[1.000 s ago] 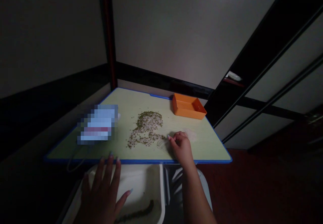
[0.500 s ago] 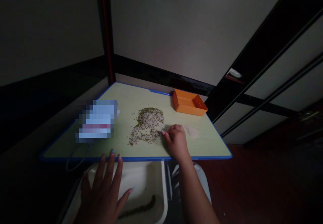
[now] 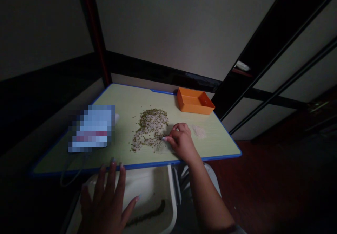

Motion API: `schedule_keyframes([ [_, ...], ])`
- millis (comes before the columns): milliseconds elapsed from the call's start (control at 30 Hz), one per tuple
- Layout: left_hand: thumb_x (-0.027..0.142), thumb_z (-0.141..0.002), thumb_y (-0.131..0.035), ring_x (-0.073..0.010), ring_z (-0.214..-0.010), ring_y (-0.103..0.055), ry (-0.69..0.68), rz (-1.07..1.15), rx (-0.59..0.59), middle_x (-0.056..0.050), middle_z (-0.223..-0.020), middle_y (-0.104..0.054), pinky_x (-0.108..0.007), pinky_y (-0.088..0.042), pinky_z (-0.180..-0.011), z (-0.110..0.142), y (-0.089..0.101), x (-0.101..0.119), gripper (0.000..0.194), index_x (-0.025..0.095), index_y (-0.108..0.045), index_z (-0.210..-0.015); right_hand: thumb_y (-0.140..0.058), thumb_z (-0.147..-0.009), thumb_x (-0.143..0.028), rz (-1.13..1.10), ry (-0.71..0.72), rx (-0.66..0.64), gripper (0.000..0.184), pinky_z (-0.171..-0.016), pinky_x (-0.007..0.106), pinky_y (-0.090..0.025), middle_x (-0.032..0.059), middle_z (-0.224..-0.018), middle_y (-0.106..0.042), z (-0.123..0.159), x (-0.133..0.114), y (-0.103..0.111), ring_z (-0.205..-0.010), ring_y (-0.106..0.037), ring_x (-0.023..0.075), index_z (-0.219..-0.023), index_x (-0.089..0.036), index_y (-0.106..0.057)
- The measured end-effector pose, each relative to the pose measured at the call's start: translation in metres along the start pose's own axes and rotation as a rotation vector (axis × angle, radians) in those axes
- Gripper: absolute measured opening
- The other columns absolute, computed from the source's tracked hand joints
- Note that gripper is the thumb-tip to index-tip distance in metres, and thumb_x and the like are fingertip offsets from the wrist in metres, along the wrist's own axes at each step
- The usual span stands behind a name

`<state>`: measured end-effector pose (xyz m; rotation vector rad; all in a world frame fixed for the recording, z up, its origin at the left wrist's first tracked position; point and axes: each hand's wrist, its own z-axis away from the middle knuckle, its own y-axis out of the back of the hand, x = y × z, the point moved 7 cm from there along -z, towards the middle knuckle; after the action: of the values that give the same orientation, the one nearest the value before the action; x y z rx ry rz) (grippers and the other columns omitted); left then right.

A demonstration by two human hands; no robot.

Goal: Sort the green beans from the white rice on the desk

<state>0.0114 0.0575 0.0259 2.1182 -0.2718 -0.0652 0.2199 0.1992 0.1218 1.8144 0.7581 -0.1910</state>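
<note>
one left hand (image 3: pixel 104 199), one right hand (image 3: pixel 181 142), one worktop (image 3: pixel 126 109), one orange box (image 3: pixel 197 108), one tub (image 3: pixel 147 181), one pale heap (image 3: pixel 199 131), one mixed heap (image 3: pixel 154 119), one dark row (image 3: pixel 151 213) and one blurred object (image 3: pixel 93 125) are seen; grains cannot be counted.

Grain pile (image 3: pixel 154 119) speckled green, whitish; box (image 3: pixel 195 106) orange; tabletop (image 3: pixel 126 100) pale yellow-green, edge (image 3: pixel 147 165) blue.

Pixelated bluish object (image 3: pixel 93 128), thin looped cord (image 3: pixel 61 180), pale wall panel (image 3: pixel 168 26), dark red floor (image 3: pixel 237 181), white item (image 3: pixel 242 65) on a ledge (image 3: pixel 242 72)

Tub (image 3: pixel 144 188) cut off; bluish object (image 3: pixel 94 125) pixelated
</note>
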Motion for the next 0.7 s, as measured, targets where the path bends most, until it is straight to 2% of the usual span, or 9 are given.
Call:
schedule_keyframes([
  [267, 0.037, -0.092, -0.049, -0.0437, -0.16, -0.006, 0.011, -0.002, -0.04, -0.029, -0.168, -0.021, -0.083, -0.019, -0.118, 0.0, 0.002, 0.0, 0.085, 0.014, -0.002, -0.16, -0.076, -0.09, -0.03, -0.027, 0.003, -0.04, 0.023, -0.095, 0.04, -0.039, 0.0074, -0.104, -0.064, 0.002, 0.0, -0.002, -0.109, -0.051, 0.0248, -0.071, -0.02, -0.069],
  [400, 0.037, -0.092, -0.05, -0.0447, -0.159, -0.01, 0.028, 0.0, -0.061, -0.027, -0.169, -0.018, -0.083, -0.02, -0.118, 0.0, 0.001, -0.003, 0.089, 0.019, 0.005, -0.16, -0.074, -0.092, -0.028, -0.109, 0.001, -0.04, 0.025, -0.096, 0.038, -0.039, 0.0052, -0.101, -0.065, 0.002, 0.0, 0.004, -0.108, -0.053, 0.0226, -0.07, -0.021, -0.066],
  [567, 0.037, -0.093, -0.05, -0.0451, -0.159, -0.012, 0.03, 0.02, -0.064, -0.027, -0.169, -0.019, -0.084, -0.02, -0.118, -0.001, 0.002, -0.003, 0.088, 0.02, 0.005, -0.16, -0.068, -0.095, -0.026, -0.215, -0.083, 0.057, 0.032, -0.091, 0.036, -0.039, 0.0028, -0.088, -0.064, 0.012, 0.002, 0.021, -0.098, -0.056, 0.0206, -0.065, -0.021, -0.057],
  [700, 0.038, -0.093, -0.049, -0.044, -0.16, -0.008, 0.038, 0.045, -0.051, -0.027, -0.169, -0.018, -0.084, -0.018, -0.119, -0.003, 0.005, -0.002, 0.087, 0.02, 0.004, -0.16, -0.064, -0.095, -0.022, -0.172, -0.183, 0.136, 0.031, -0.088, 0.037, -0.035, 0.0018, -0.082, -0.063, 0.033, -0.008, 0.02, -0.093, -0.056, 0.0206, -0.066, -0.021, -0.053],
])
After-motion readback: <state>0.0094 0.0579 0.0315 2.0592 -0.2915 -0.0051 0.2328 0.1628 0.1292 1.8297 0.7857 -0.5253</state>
